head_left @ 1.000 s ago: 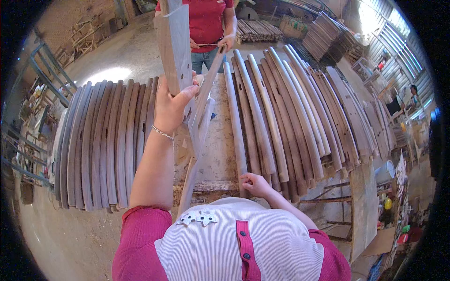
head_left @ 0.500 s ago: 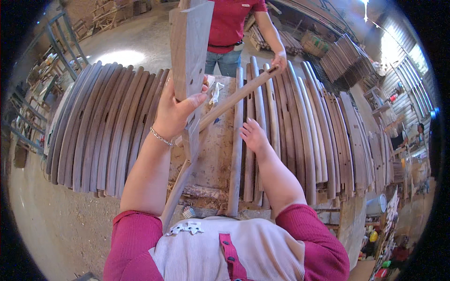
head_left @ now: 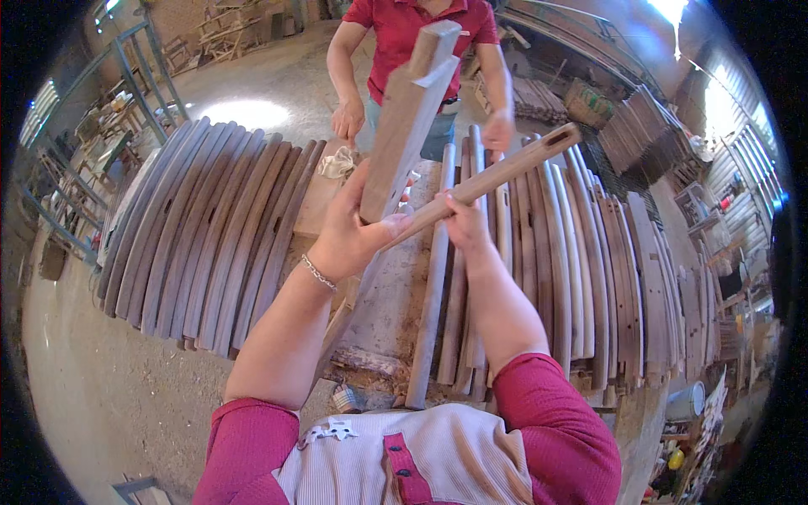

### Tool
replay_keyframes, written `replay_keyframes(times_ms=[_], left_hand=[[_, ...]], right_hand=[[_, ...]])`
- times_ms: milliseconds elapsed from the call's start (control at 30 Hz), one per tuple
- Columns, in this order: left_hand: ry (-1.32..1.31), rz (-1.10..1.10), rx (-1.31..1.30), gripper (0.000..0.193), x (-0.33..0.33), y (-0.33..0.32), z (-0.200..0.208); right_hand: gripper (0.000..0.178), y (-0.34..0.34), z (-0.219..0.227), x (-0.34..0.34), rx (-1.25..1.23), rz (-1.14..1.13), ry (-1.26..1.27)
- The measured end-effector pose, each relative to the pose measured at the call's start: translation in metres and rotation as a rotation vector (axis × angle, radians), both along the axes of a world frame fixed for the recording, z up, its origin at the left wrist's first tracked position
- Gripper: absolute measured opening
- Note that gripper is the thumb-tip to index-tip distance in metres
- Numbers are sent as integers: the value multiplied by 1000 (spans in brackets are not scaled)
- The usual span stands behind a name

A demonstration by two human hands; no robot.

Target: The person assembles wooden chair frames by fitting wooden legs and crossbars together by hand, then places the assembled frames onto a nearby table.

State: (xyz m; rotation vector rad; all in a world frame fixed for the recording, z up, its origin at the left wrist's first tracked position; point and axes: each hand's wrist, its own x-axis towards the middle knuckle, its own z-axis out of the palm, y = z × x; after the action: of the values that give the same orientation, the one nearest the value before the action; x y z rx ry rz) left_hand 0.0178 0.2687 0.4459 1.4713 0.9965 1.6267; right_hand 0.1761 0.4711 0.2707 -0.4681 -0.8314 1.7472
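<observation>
My left hand point(head_left: 358, 227) is closed round the lower part of a wide, flat wooden piece point(head_left: 406, 126) that tilts up and away to the right. In my right hand point(head_left: 465, 220) is a rounded wooden rail point(head_left: 518, 166) with a slot near its far end, slanting up to the right. The rail's near end passes behind the fingers of my left hand, so whether the two pieces are joined there is hidden. A slim wooden leg point(head_left: 335, 324) runs down from my left hand toward my lap.
Rows of curved wooden rails point(head_left: 181, 236) lie at the left, and more wooden rails point(head_left: 560, 261) at the right. Between them is a dusty worktop point(head_left: 383, 303). Across it stands a co-worker in a red shirt point(head_left: 383, 42), hands lowered near a crumpled white cloth point(head_left: 337, 163).
My right hand has closed on the rail, which the co-worker has let go. The flat piece has tipped to the right. The co-worker's other hand has come into view by the cloth.
</observation>
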Motion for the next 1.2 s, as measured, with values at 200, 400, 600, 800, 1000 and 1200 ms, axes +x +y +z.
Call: replay_keyframes(times_ms=[200,400,600,800,1000,1200], left_hand=[[44,-94,23,66,20,0,7],[202,-5,135,65,40,5,-4],[228,-15,179,64,74,1,-3],[291,16,206,58,93,-3,-11],[400,18,180,59,121,-4,-22],[577,103,171,64,146,2,-36]], right_hand=[[37,-82,196,126,372,-348,-750],[52,-222,310,180,462,-616,-1417],[60,-343,363,142,166,-396,-1714],[60,-384,398,144,21,-324,-1756],[67,-410,405,159,-10,-294,-1979],[78,-407,389,177,263,-183,-2294]])
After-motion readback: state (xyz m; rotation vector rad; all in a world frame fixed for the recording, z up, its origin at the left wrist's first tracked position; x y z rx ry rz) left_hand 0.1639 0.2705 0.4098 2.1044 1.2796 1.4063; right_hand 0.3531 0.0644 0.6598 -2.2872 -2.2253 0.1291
